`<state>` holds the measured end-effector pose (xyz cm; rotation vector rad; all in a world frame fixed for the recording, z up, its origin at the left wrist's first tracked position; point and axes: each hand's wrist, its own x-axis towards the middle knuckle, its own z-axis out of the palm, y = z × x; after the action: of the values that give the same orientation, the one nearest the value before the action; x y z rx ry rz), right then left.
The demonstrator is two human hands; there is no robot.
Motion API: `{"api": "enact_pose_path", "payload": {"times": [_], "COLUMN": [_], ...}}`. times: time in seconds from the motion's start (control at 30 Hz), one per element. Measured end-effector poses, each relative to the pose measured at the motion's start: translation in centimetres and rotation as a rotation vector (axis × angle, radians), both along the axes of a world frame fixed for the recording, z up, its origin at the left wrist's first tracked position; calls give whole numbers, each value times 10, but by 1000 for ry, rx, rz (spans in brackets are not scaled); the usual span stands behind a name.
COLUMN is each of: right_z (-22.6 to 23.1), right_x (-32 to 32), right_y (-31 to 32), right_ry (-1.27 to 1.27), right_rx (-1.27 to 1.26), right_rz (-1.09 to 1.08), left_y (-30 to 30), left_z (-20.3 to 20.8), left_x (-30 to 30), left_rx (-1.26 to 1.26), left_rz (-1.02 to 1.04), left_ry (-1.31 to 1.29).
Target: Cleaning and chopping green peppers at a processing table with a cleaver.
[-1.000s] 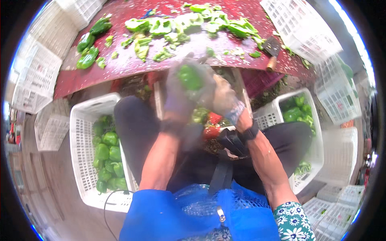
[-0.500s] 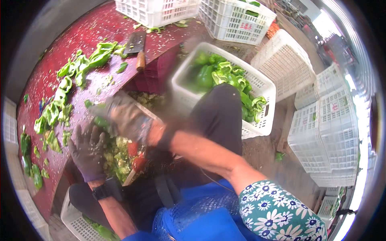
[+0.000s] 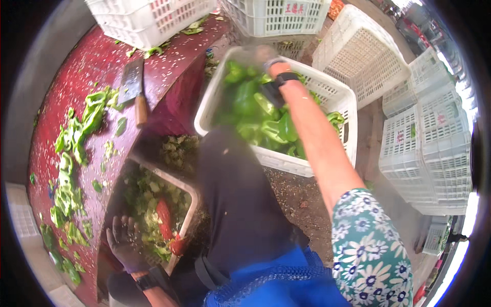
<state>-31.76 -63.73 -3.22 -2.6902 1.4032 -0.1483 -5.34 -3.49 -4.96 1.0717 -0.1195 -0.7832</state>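
Observation:
My left hand [image 3: 127, 246], in a dark glove, is held with fingers spread and holds nothing, at the near edge of a bin [image 3: 193, 199] of pale pepper cores and scraps. Two red pieces [image 3: 164, 220] lie among those scraps. My right arm reaches out over a white crate [image 3: 352, 148] of green bell peppers [image 3: 245, 100]. At its far rim, my right hand [image 3: 265, 55] is smeared by motion, so its fingers cannot be made out. A wooden-handled cleaver [image 3: 133, 84] lies on the red table [image 3: 169, 61], near a row of cut green pepper pieces [image 3: 92, 115].
A white crate [image 3: 148, 25] stands on the far end of the table, with another crate [image 3: 276, 18] beyond the pepper crate. To the right, an empty tilted crate [image 3: 363, 56] and stacked white crates [image 3: 429, 148] stand on the floor. My knee [image 3: 230, 179] rises between bin and pepper crate.
My right hand has swung from above the scrap bin out to the far side of the pepper crate. My left hand stays near the bin, and the whole view has shifted.

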Motion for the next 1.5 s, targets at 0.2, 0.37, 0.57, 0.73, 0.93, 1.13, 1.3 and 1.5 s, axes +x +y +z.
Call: {"api": "enact_pose_path", "payload": {"times": [0.2,0.37,0.57,0.73,0.93,1.13,1.3,1.5], "right_z": [-84,-54,-32,-31,39,105,38,30], "right_x": [15,-61,-144,-172,-117,216,369,370], "right_y": [54,95,139,142,111,190,210,271], "right_ry": [46,87,88,239,158,-382,-358,-293], "right_rx": [-39,142,169,178,-176,-131,-606,-246], "right_rz": [-66,-122,-169,-171,31,935,955,607], "left_y": [12,-34,24,-13,-46,-55,-71,-81], "left_z": [-10,31,-5,24,20,23,29,31], "left_x": [4,-19,4,-9,-3,-1,1,34], "left_rx": [13,11,-117,247,104,248,227,286], "left_rz": [60,37,-180,239,112,164,141,-16], "left_ry": [40,75,113,199,183,19,-17,-434]}}
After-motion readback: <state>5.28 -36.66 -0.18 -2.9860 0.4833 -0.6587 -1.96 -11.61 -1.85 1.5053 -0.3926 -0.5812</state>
